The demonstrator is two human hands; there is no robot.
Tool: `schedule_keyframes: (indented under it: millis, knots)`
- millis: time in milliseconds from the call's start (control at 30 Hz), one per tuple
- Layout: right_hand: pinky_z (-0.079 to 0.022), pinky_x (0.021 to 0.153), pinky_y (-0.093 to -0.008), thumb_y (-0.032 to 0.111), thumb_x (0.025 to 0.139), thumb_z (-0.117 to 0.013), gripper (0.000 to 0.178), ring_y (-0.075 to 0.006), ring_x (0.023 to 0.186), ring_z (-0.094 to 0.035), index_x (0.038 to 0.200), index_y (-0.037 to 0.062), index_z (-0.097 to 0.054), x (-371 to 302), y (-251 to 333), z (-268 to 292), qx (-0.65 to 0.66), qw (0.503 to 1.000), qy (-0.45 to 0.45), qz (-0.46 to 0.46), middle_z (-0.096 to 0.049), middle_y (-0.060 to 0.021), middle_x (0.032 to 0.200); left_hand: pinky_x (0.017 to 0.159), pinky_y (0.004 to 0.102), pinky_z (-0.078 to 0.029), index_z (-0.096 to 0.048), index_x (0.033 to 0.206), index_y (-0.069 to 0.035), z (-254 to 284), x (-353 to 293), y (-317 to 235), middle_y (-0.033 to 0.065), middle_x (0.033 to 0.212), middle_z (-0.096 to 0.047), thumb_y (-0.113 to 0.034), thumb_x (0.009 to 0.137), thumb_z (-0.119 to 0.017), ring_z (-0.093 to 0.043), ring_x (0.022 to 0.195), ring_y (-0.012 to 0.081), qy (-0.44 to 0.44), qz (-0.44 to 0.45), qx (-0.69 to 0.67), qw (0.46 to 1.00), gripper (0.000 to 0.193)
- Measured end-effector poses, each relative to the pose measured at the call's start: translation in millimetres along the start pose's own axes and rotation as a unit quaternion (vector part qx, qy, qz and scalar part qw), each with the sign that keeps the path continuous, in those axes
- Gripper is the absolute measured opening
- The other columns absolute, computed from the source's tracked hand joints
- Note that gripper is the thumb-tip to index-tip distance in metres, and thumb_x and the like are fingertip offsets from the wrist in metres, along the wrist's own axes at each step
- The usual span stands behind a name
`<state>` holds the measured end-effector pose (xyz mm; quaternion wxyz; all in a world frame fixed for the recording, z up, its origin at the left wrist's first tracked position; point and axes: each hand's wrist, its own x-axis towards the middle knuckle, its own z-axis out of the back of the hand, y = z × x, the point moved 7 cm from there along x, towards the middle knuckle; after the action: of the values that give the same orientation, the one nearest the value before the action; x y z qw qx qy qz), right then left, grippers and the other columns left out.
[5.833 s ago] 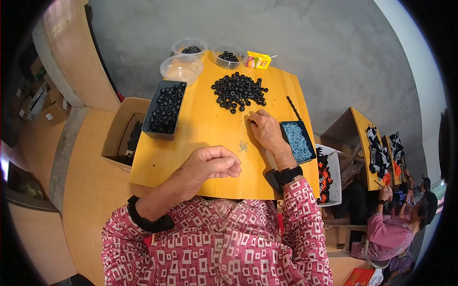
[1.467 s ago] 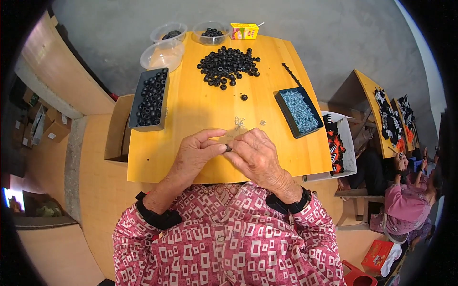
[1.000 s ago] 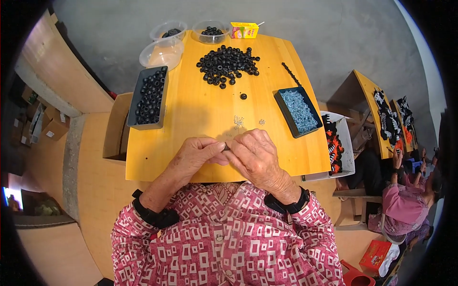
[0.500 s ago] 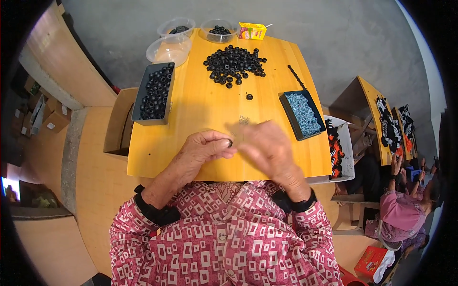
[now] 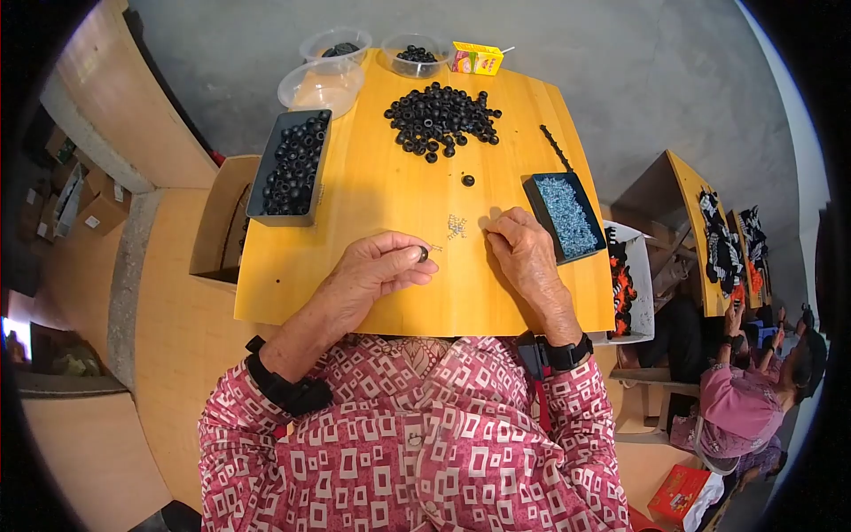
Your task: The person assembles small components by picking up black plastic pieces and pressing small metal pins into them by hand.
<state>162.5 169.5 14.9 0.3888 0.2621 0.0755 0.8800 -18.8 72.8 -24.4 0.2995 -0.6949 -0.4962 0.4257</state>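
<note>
My left hand [image 5: 379, 269] rests on the yellow table [image 5: 372, 186] and pinches a small black ring [image 5: 423, 254] between thumb and fingers. My right hand [image 5: 523, 253] lies on the table to the right, fingertips drawn together beside a little cluster of small metal pieces [image 5: 456, 226]; whether it holds one I cannot tell. A single black ring [image 5: 467, 180] lies ahead of the hands. Farther off is a pile of black rings [image 5: 441, 115]. A dark tray of blue-grey small parts [image 5: 565, 215] sits just right of my right hand.
A dark tray full of black rings [image 5: 291, 166] stands at the left edge. Clear plastic tubs [image 5: 321, 82] and a yellow carton [image 5: 477, 58] stand at the far end. A cardboard box [image 5: 217, 226] sits left of the table. Another person [image 5: 753, 399] sits at lower right.
My hands, joined at the table's near edge a second ago, have parted. The right hand moved forward and right toward the metal pieces; the left keeps a black ring.
</note>
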Motion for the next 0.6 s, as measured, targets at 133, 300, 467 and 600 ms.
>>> schedule_keyframes:
  millis: [133, 300, 467, 600]
  knots:
    - [-0.053, 0.073, -0.0362, 0.000, 0.079, -0.066, 0.015, -0.0307, 0.083, -0.063, 0.093, 0.0001, -0.067, 6, 14, 12, 0.064, 0.997, -0.024, 0.018, -0.063, -0.0139, 0.092, 0.087, 0.0263, -0.051, -0.061, 0.112, -0.005, 4, 1, 0, 0.0092, 0.100, -0.067, -0.020, 0.095, -0.058, -0.065, 0.092, 0.0142, -0.006, -0.002, -0.005, 1.000, 0.022]
    - [-0.053, 0.075, -0.0363, -0.001, 0.077, -0.067, 0.020, -0.0305, 0.084, -0.063, 0.097, -0.0007, -0.067, 5, 16, 17, 0.082, 0.994, -0.060, 0.033, -0.064, -0.0145, 0.093, 0.087, 0.0261, -0.051, -0.061, 0.112, -0.005, 4, 1, -1, 0.0092, 0.101, -0.067, -0.020, 0.095, -0.059, -0.065, 0.092, 0.0139, -0.003, -0.004, -0.012, 1.000, 0.023]
    - [-0.053, 0.076, -0.0363, 0.000, 0.078, -0.068, 0.025, -0.0305, 0.086, -0.063, 0.103, 0.0008, -0.067, 3, 6, 10, 0.094, 0.996, -0.001, -0.008, -0.065, -0.0135, 0.097, 0.087, 0.0262, -0.051, -0.061, 0.112, -0.005, 7, 0, 0, 0.0097, 0.101, -0.067, -0.021, 0.095, -0.059, -0.065, 0.093, 0.0141, -0.008, -0.005, -0.015, 1.000, 0.023]
    - [-0.053, 0.076, -0.0365, 0.001, 0.078, -0.068, 0.025, -0.0304, 0.087, -0.063, 0.103, 0.0008, -0.067, -1, -5, 6, 0.105, 0.993, -0.001, -0.044, -0.065, -0.0133, 0.096, 0.087, 0.0264, -0.051, -0.061, 0.112, -0.005, 6, 2, -1, 0.0096, 0.101, -0.067, -0.021, 0.095, -0.058, -0.065, 0.093, 0.0142, -0.002, -0.006, -0.007, 1.000, 0.023]
